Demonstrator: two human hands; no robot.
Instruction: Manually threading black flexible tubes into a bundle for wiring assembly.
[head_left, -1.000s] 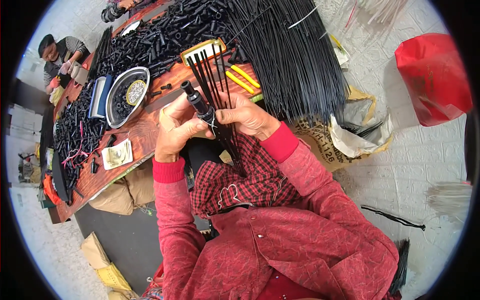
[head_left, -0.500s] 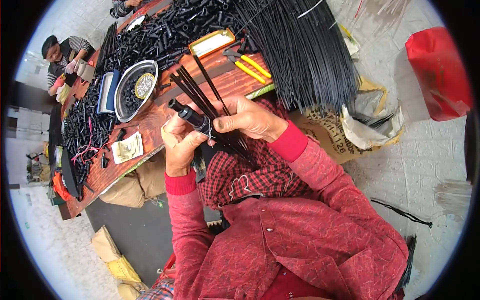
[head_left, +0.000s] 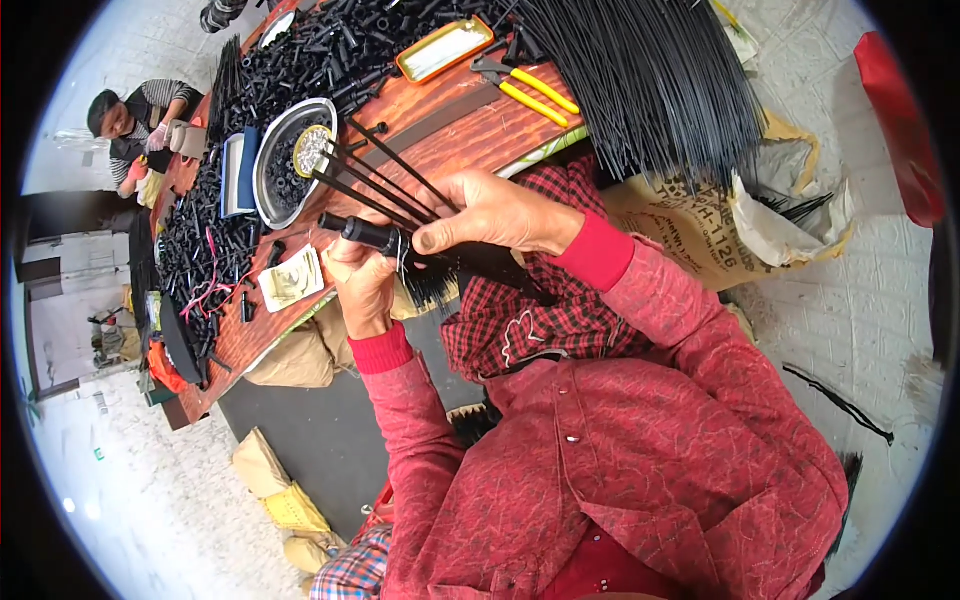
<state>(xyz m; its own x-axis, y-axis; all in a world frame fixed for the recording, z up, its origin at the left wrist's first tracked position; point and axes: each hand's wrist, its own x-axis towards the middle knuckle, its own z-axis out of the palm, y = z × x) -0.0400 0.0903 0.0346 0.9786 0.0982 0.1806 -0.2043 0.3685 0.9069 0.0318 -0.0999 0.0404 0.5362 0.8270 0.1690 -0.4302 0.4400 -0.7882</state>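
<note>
Near the table's front edge, my left hand (head_left: 362, 290) is closed around a black plastic tubular fitting (head_left: 368, 234), its narrow end pointing left. My right hand (head_left: 500, 212) grips several thin black rods (head_left: 385, 188), which fan out up and to the left past my thumb. The right thumb lies close to the fitting's right end. Fine dark strands (head_left: 430, 285) hang below the two hands; where they join is hidden.
On the red-brown table (head_left: 480, 130) lie yellow-handled pliers (head_left: 535, 95), an orange-rimmed tray (head_left: 445, 50), a metal bowl (head_left: 265, 190) and heaped black fittings (head_left: 200, 255). Long black rods (head_left: 650, 90) overhang the right edge above a paper sack (head_left: 690, 235). Another person (head_left: 140, 130) sits far left.
The whole view has shifted, so the table appears further right. The rods in my right hand are more spread out, and the fitting in my left hand lies more level.
</note>
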